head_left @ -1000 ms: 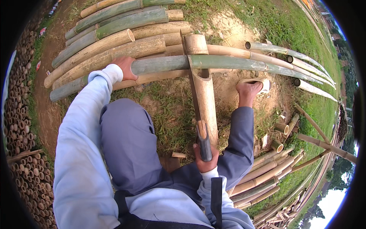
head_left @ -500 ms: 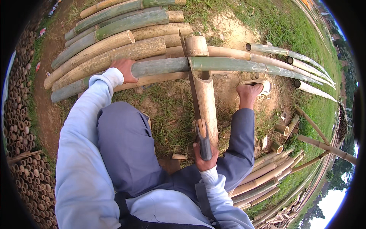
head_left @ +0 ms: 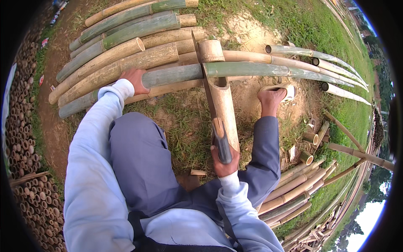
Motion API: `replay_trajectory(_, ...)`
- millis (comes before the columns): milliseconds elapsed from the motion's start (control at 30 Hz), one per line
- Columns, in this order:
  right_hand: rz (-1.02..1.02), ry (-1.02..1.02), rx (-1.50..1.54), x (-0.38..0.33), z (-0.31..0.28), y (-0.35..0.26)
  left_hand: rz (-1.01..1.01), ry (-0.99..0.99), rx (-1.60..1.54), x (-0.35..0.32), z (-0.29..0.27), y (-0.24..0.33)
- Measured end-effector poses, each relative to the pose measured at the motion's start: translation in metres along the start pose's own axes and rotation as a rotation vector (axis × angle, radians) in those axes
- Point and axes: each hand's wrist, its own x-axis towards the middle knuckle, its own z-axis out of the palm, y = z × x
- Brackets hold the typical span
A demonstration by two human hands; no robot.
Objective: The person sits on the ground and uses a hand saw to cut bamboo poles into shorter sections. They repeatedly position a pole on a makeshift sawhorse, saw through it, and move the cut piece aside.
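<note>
A long green bamboo pole [head_left: 247, 69] lies crosswise in front of me, resting in a cut-out of a thick, pale bamboo trunk [head_left: 225, 107]. My left hand [head_left: 134, 81] is wrapped over the pole's greyish left part and presses on it. In my right hand [head_left: 225, 163] is the dark and wooden handle of a handsaw [head_left: 210, 94]. Its long blade runs away from me beside the trunk and crosses the green pole, next to the joint where the colour changes. How deep the blade has cut cannot be made out.
Cut bamboo lengths [head_left: 138, 31] lie side by side at the far left. Stacked tube ends [head_left: 35, 201] fill the left edge. My sandalled foot [head_left: 277, 93] stands right of the trunk. More poles [head_left: 294, 189] lie at the lower right, near crossed bamboo stakes [head_left: 346, 153].
My right hand and the saw have moved a little forward, away from me, along the trunk. My left hand keeps its place on the pole. The whole view has shifted slightly.
</note>
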Motion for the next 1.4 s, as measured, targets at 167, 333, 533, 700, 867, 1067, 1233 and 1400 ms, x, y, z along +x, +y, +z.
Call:
replay_trajectory(167, -0.027, 0.006, -0.127, -0.099, -0.042, 0.005, 0.029, 0.022, -0.01, 0.002, 0.009, -0.007)
replay_trajectory(333, -0.116, 0.024, 0.016, 0.059, 0.01, 0.016, 0.07, 0.049, -0.013, 0.007, -0.002, 0.007)
replay_trajectory(533, -0.089, -0.012, -0.012, -0.039, -0.004, 0.024, 0.01, 0.062, 0.003, -0.01, 0.008, -0.011)
replay_trajectory(700, -0.032, 0.086, -0.126, -0.079, -0.033, 0.013, 0.115, 0.023, -0.058, 0.019, 0.012, 0.014)
replay_trajectory(867, -0.142, -0.013, 0.016, 0.089, 0.029, 0.019, 0.063, 0.055, -0.037, 0.006, 0.011, -0.003)
replay_trajectory(1067, -0.114, 0.063, -0.035, -0.064, -0.011, 0.036, 0.03, 0.08, 0.011, 0.003, 0.019, -0.011)
replay_trajectory(1233, -0.079, 0.031, -0.05, 0.01, 0.002, 0.03, 0.036, 0.002, -0.047, 0.007, 0.009, -0.004)
replay_trajectory(1400, -0.144, 0.027, 0.046, 0.066, 0.031, 0.036, 0.059, 0.122, -0.03, 0.005, 0.022, -0.01)
